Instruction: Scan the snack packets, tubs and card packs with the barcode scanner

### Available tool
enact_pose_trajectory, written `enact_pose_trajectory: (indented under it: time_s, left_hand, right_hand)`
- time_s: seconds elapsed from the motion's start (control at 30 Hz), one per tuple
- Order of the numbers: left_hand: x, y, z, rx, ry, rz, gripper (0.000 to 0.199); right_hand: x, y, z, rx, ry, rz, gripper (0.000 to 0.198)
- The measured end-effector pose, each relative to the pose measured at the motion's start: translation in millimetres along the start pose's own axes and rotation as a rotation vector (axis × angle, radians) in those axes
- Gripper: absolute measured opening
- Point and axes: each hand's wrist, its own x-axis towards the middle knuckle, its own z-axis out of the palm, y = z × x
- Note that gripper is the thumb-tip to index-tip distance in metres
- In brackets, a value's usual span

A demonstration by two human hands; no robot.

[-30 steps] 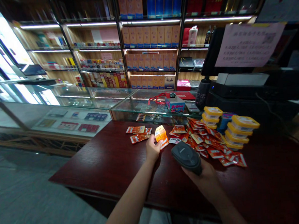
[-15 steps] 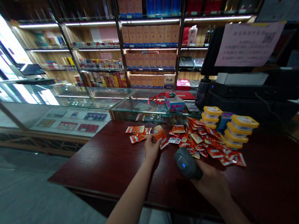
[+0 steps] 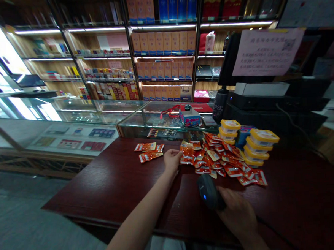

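My left hand (image 3: pixel 172 161) reaches over the dark wooden counter, its fingers closed on the left edge of an orange snack packet (image 3: pixel 187 153). That packet is at the left side of a loose pile of similar orange packets (image 3: pixel 225 157). Farther left, several more packets (image 3: pixel 149 146) lie together, apart from the pile. My right hand (image 3: pixel 238 209) is wrapped round the handle of a dark barcode scanner (image 3: pixel 208 190) with a small blue light. The scanner is above the counter, on the near side of the pile, its head tipped toward the packets.
Yellow-lidded tubs (image 3: pixel 257 149) stand stacked behind the pile on the right. Beyond them are a monitor with a paper sign (image 3: pixel 267 51) and a black cylinder (image 3: pixel 220 105). A glass display case (image 3: pixel 132 121) holding a small colourful box (image 3: pixel 191 117) borders the counter's far edge.
My left hand has brought the packet closer to the pile, and the packet has turned from slanted to nearly straight. The scanner's head has tilted slightly. The whole view has shifted a little.
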Motion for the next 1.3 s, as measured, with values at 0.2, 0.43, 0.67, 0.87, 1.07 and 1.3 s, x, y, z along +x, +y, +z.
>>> enact_pose_trajectory:
  time_s: [0.2,0.43,0.67,0.87,1.07,1.3]
  left_hand:
    - [4,8,44,0.371,0.030,0.014,0.010]
    - [-5,-3,43,0.712,-0.100,0.313,0.013]
    - [-10,-16,42,0.473,-0.179,0.488,0.022]
    - [8,0,2,0.626,-0.130,0.568,0.020]
    - [55,25,-73,1.079,0.262,0.320,0.025]
    - [104,31,-138,1.323,0.041,0.144,0.043]
  right_hand:
    - [0,0,1,0.013,0.002,0.011,0.039]
    - [1,1,1,0.027,-0.022,0.034,0.041]
    - [0,1,0,0.002,-0.056,0.029,0.036]
    - [-3,4,3,0.013,-0.055,0.015,0.037]
    - [-6,7,6,0.006,-0.060,0.017,0.037]
    - [-8,8,12,-0.005,-0.026,0.009,0.039]
